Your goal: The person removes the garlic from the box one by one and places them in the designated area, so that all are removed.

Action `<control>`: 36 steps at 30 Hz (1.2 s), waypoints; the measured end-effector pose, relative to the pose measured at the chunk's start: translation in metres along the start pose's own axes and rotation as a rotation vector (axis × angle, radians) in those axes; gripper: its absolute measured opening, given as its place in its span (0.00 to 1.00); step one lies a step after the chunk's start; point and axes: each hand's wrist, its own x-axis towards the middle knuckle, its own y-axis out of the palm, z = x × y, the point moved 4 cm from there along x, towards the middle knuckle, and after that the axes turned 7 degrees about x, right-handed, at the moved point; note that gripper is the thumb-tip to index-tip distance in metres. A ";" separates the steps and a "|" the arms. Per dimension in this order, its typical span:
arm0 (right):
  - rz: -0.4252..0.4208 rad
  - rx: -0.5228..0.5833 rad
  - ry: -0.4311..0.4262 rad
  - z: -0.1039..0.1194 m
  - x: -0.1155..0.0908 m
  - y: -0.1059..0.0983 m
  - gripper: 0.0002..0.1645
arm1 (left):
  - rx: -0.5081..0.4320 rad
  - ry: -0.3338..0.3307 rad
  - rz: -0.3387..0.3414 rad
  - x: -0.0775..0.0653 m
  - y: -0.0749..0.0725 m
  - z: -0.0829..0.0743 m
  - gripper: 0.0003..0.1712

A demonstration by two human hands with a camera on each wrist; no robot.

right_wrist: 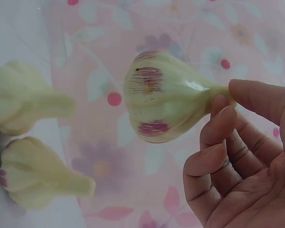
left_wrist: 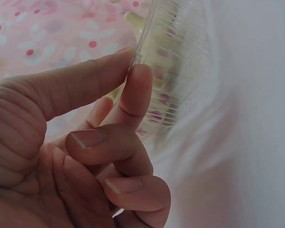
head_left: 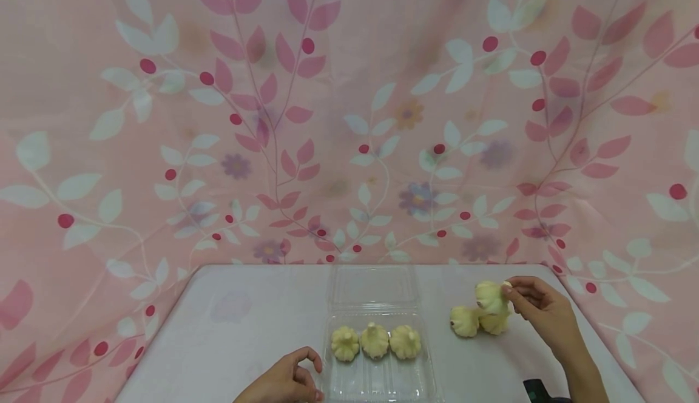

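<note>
My right hand (head_left: 546, 312) pinches a garlic bulb (right_wrist: 161, 97) by its stem between thumb and fingers, holding it up off the table. Below it, two more garlic bulbs, one on the left (head_left: 463, 322) and one partly hidden on the right (head_left: 494, 325), rest side by side on the tabletop. At the middle stands a clear plastic clamshell box (head_left: 382, 383), its lid folded back. Three garlic bulbs (head_left: 374, 341) sit in a row across the back of its tray. My left hand (left_wrist: 99, 133) pinches the box's left rim between thumb and index finger, the other fingers curled.
The transparent lid (head_left: 373, 286) lies flat toward the table's far edge. A black object (head_left: 537, 389) shows at the bottom right beside the right forearm. The white table (head_left: 229, 330) ends at a pink floral cloth (head_left: 338, 118) hanging behind it.
</note>
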 end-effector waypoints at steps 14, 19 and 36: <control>-0.059 -0.017 -0.016 -0.010 0.003 -0.027 0.17 | 0.001 0.022 -0.009 0.000 0.000 -0.003 0.20; -0.079 -0.013 -0.003 -0.014 0.003 -0.032 0.17 | -0.012 0.031 0.000 0.000 0.000 -0.002 0.20; -0.155 0.008 0.050 -0.029 0.001 -0.053 0.13 | -0.007 0.010 -0.015 -0.001 0.001 -0.001 0.20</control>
